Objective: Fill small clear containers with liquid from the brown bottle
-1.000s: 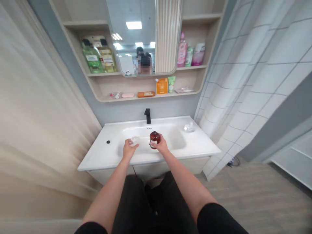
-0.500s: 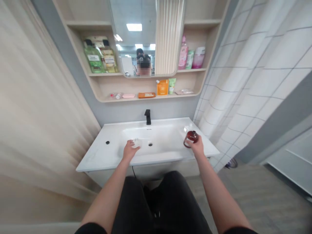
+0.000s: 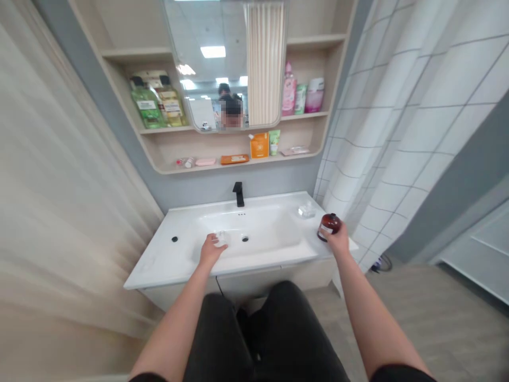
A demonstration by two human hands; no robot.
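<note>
Amber bottle [image 3: 329, 228] held at the right end of the washstand countertop [image 3: 153, 260]

Right hand [image 3: 339, 239]: fingers wrapped around the amber bottle, which bears a white label and a black neck. The bottle is roughly upright; whether its base meets the countertop cannot be determined. Left hand [image 3: 210, 251]: fingers curled about a small clear vessel [image 3: 221, 239] over the left part of the white basin [image 3: 274, 239]; its outline is faint and partly covered by the hand. The drain [image 3: 245, 239] lies between the hands, nearer the left. A second clear container [image 3: 306, 211] stands on the countertop, behind and to the left of the amber bottle. The black faucet [image 3: 239, 195] rises at the basin's rear. Above, the cabinet's lowest shelf carries an orange pouch [image 3: 260, 146] beside a green tube [image 3: 274, 142].
</note>
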